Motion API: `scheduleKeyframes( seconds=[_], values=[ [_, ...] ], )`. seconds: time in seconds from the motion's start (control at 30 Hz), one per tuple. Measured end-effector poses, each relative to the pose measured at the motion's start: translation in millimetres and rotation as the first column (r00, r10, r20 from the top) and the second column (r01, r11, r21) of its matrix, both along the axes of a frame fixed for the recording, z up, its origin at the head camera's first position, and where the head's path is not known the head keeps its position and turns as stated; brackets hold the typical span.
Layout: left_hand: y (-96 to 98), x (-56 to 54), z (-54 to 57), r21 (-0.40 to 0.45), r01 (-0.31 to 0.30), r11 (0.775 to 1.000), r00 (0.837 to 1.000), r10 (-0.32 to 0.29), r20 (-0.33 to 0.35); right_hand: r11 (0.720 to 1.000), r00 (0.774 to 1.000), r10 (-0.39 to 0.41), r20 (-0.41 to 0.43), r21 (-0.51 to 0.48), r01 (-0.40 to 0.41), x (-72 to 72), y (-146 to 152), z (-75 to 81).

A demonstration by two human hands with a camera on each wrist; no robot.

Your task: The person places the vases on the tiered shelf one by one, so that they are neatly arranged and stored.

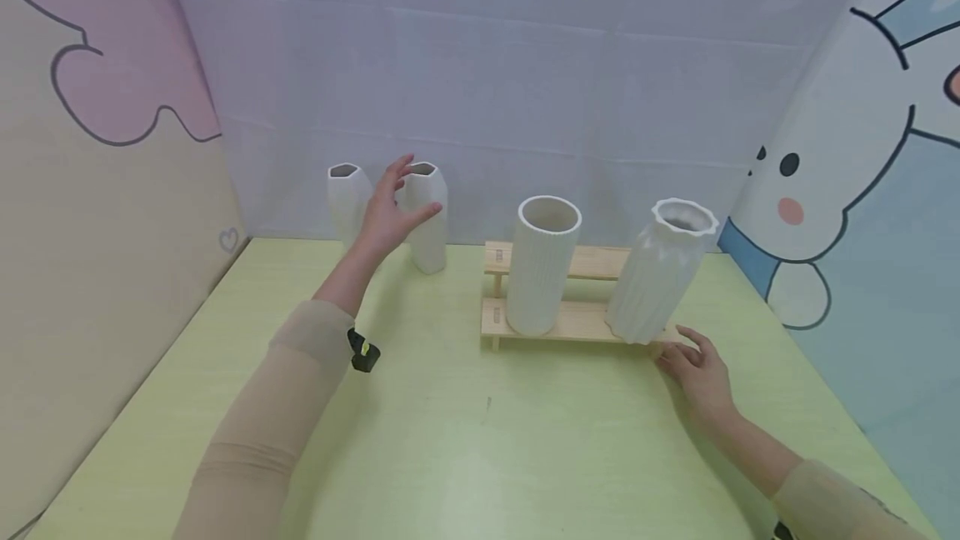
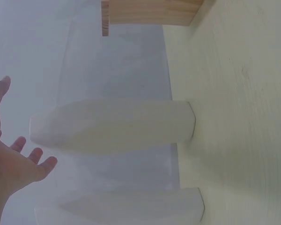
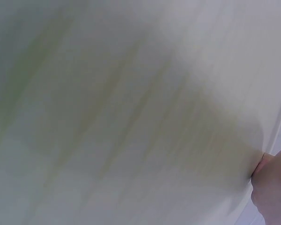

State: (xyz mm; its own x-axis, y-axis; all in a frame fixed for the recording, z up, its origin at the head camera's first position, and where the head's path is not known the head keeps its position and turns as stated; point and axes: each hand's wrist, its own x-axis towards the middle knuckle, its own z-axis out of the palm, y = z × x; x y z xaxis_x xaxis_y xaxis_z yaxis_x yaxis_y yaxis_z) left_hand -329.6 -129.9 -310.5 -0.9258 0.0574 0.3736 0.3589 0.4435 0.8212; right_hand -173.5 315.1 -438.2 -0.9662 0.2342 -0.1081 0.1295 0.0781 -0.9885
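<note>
My left hand point(image 1: 388, 219) reaches up beside a tall white vase with an angular rim point(image 1: 427, 223), fingers spread and nothing held. In the left wrist view its fingers stand near that vase's top end point(image 2: 112, 125). Partly behind the hand is a matching white vase point(image 1: 347, 198). My right hand point(image 1: 699, 377) has its bent fingers at the right end of a two-step wooden rack point(image 1: 585, 322) and grips that corner. Just above it a white pleated vase with a wavy rim point(image 1: 656, 282) stands on the lower step. A pale streaked surface fills the right wrist view.
A white ribbed cylindrical vase point(image 1: 542, 273) stands at the left of the rack's lower step. The pale yellow-green table point(image 1: 465, 440) runs back to a hung lilac-grey cloth point(image 1: 480, 90). Walls with cartoon drawings point(image 1: 795, 182) flank both sides.
</note>
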Motion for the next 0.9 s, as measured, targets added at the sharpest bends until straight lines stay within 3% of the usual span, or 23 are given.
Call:
scheduleKeyframes(
  seconds=[0.17, 0.5, 0.73, 0.9],
  values=[
    [-5.6, -7.7, -5.3, 0.026, -0.010, 1.000, 1.000, 0.010, -0.014, 1.000, 1.000, 0.003, -0.001, -0.008, -0.003, -0.6, 0, 0.4],
    [-11.9, -25.0, -12.4, 0.014, -0.053, 0.998, 0.998, 0.053, 0.042, 1.000, 1.000, 0.018, -0.011, -0.004, -0.018, 0.4, 0, 2.3],
    [-12.8, -35.7, -19.6, 0.002, -0.044, 0.999, 0.992, 0.043, 0.116, 1.000, 1.000, 0.005, 0.005, -0.004, -0.005, 1.2, 0, 1.7],
    [-10.0, -40.9, -25.1, 0.056, -0.029, 0.998, 0.990, 0.021, 0.141, 1.000, 1.000, 0.005, 0.007, -0.012, -0.005, 1.2, 0, 1.8]
  ],
)
